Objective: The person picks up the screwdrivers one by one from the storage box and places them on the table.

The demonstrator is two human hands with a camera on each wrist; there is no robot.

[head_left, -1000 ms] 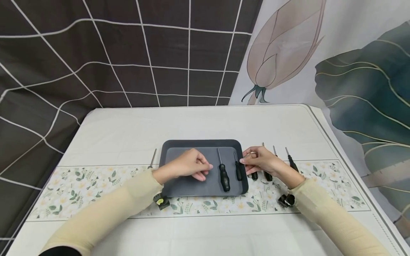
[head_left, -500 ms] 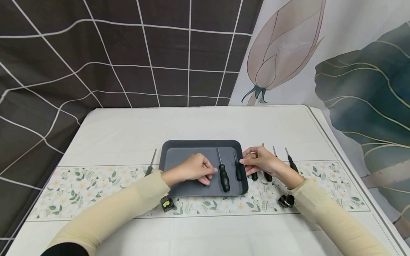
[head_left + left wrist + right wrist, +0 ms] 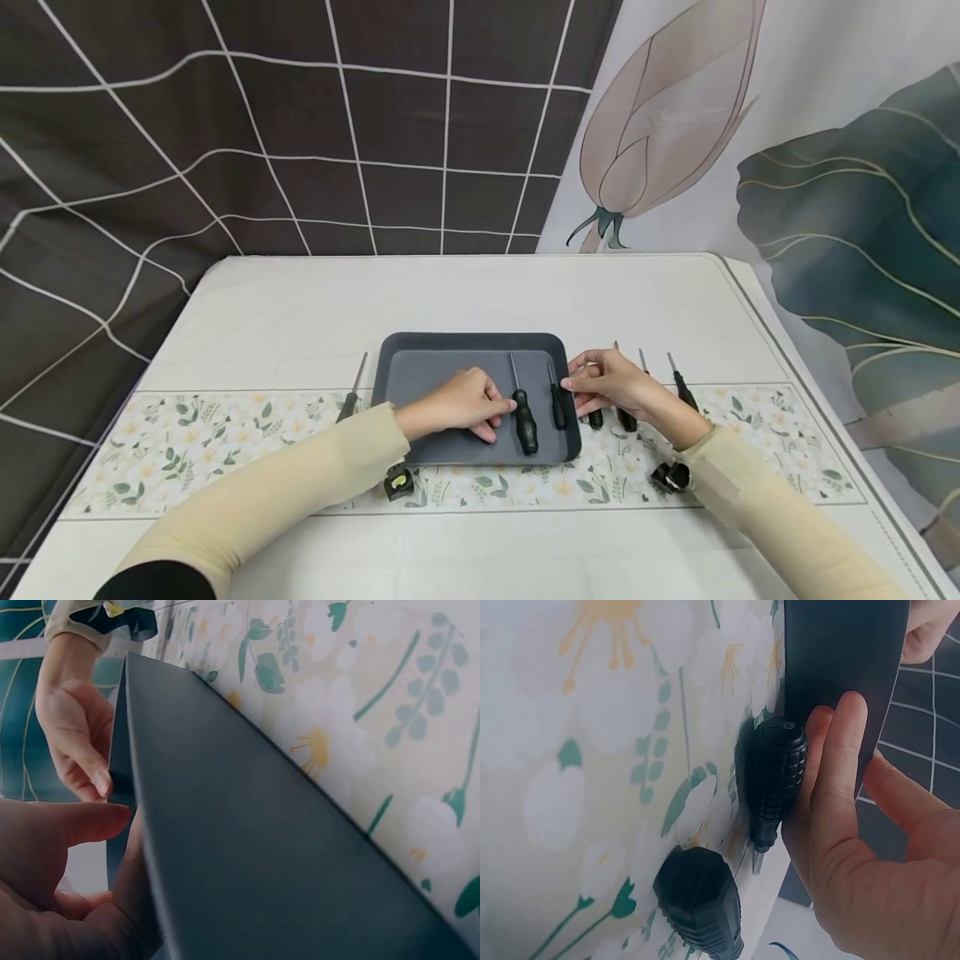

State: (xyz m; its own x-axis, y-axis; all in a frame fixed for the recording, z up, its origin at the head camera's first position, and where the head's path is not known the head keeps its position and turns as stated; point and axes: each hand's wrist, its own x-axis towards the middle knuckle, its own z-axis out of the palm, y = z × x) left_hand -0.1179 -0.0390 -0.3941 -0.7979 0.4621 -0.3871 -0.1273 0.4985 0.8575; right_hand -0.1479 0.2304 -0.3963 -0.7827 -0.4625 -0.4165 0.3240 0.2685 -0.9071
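Observation:
A dark grey tray (image 3: 465, 340) stands on the table with two black-handled screwdrivers in its right part. My left hand (image 3: 461, 404) is over the tray, its thumb tip close beside the handle of the larger screwdriver (image 3: 526, 425); whether they touch I cannot tell. Its fingers are loosely bent, and no held thing shows in the left wrist view. The smaller screwdriver (image 3: 557, 408) lies by the right wall. My right hand (image 3: 611, 383) pinches that wall, thumb at the rim and fingers (image 3: 844, 750) against the outside.
Right of the tray lie several screwdrivers: one handle (image 3: 596, 418) beneath my right hand, another (image 3: 627, 419) beside it, and a third screwdriver (image 3: 683, 390) farther right. To the left lies one more screwdriver (image 3: 349, 407). A dark gridded curtain (image 3: 405, 117) hangs behind the table.
My left hand has moved right and slightly nearer over the tray, toward the larger screwdriver, uncovering more of the screwdriver at left. The right hand stays at the tray's wall.

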